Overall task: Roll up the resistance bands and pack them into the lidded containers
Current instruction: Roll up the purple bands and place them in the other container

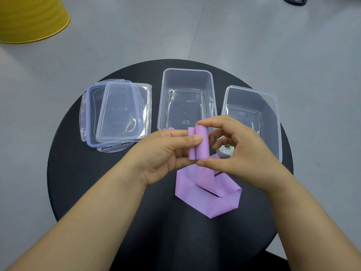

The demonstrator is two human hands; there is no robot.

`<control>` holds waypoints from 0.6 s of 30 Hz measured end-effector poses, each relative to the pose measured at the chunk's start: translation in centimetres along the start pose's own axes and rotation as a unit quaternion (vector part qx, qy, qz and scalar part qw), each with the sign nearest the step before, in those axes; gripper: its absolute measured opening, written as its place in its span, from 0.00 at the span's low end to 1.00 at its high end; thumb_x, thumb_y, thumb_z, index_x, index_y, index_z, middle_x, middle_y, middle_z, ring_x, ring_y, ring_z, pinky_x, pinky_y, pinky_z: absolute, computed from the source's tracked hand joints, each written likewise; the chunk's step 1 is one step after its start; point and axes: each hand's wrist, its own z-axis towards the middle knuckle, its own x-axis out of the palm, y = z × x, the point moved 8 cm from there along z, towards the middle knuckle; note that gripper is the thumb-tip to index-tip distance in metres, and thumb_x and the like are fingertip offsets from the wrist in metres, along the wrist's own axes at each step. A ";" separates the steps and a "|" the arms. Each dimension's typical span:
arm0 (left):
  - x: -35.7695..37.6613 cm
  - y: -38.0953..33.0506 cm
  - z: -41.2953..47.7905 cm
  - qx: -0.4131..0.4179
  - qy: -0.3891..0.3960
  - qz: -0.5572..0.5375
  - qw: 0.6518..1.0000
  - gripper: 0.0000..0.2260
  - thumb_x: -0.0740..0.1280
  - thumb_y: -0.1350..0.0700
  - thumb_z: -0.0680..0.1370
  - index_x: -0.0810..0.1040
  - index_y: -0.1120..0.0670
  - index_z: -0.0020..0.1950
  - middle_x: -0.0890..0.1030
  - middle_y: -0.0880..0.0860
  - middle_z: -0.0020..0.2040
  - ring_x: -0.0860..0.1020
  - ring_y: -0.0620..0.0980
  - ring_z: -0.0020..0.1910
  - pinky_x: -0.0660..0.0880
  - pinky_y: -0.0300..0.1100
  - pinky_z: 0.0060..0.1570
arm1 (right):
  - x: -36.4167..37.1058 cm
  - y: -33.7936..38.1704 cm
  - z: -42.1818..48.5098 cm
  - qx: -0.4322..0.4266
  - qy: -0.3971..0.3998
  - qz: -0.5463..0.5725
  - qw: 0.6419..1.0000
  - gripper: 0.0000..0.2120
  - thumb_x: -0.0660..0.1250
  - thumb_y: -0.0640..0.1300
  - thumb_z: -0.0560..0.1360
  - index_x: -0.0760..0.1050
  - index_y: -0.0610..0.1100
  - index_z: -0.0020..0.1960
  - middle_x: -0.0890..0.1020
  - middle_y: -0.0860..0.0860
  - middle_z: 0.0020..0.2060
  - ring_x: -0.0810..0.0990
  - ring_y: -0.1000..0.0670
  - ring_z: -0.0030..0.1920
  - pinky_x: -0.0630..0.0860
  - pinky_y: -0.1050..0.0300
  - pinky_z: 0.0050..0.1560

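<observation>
Both hands hold a purple resistance band [207, 194] above the round black table [97, 182]. My left hand [164, 153] pinches the small rolled end of the band, thumb on top. My right hand [240, 151] touches the roll with fingertips at its top and bottom. The loose rest of the band hangs down and lies folded on the table. Two clear open containers stand behind: one in the middle [166, 90], empty, and one on the right [271, 106]. A pale green rolled band [227, 148] shows behind my right hand, at the right container's near end.
Two clear lids [121, 112] lie stacked at the table's left, the lower one with a blue seal. A yellow round object [29, 18] stands on the grey floor at far left. A dark round thing [295, 0] lies on the floor at top right.
</observation>
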 end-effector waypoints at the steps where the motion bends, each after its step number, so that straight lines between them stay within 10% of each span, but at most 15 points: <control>1: 0.1 0.0 0.0 0.000 0.004 0.003 1.000 0.12 0.67 0.60 0.66 0.81 0.63 0.47 0.85 0.57 0.43 0.84 0.50 0.38 0.80 0.40 0.38 | -0.1 0.1 0.0 -0.010 -0.007 -0.012 1.000 0.27 0.77 0.45 0.61 0.73 0.57 0.56 0.77 0.62 0.51 0.78 0.54 0.44 0.75 0.64 0.46; 13: -0.4 -0.1 -0.1 0.036 -0.063 0.077 0.994 0.04 0.71 0.63 0.68 0.82 0.59 0.42 0.85 0.45 0.36 0.83 0.45 0.37 0.81 0.39 0.38 | 0.1 0.0 -0.1 -0.058 -0.016 -0.123 0.991 0.27 0.74 0.57 0.61 0.71 0.54 0.58 0.72 0.62 0.49 0.76 0.54 0.42 0.73 0.66 0.43; 18: -0.6 -0.1 -0.1 0.021 -0.056 0.056 0.997 0.06 0.69 0.63 0.71 0.82 0.62 0.47 0.85 0.56 0.45 0.83 0.50 0.38 0.81 0.40 0.39 | 0.2 -0.2 -0.1 -0.057 -0.008 -0.103 0.993 0.30 0.72 0.59 0.61 0.70 0.54 0.60 0.72 0.63 0.53 0.75 0.54 0.44 0.72 0.67 0.44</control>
